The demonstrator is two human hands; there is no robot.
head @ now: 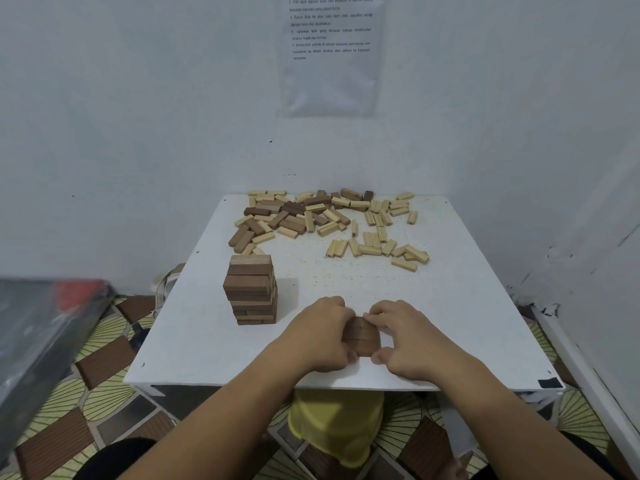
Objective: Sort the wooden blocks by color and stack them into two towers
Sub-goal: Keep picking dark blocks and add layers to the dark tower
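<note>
A tower of dark brown blocks [251,292] stands on the left part of the white table [450,323]. Near the front edge, my left hand [322,332] and my right hand [398,336] grip a small set of dark brown blocks [362,336] from both sides, fingers curled round it. The set looks like three blocks side by side, partly hidden by my fingers. A loose pile of mixed dark and light blocks [298,213] lies at the back of the table. Light blocks [377,242] are scattered to the back right.
The table stands in a corner between white walls, with a printed sheet [330,53] on the far wall. A grey box [41,327] lies on the patterned floor to the left. Bare table surface lies between the tower and the light blocks.
</note>
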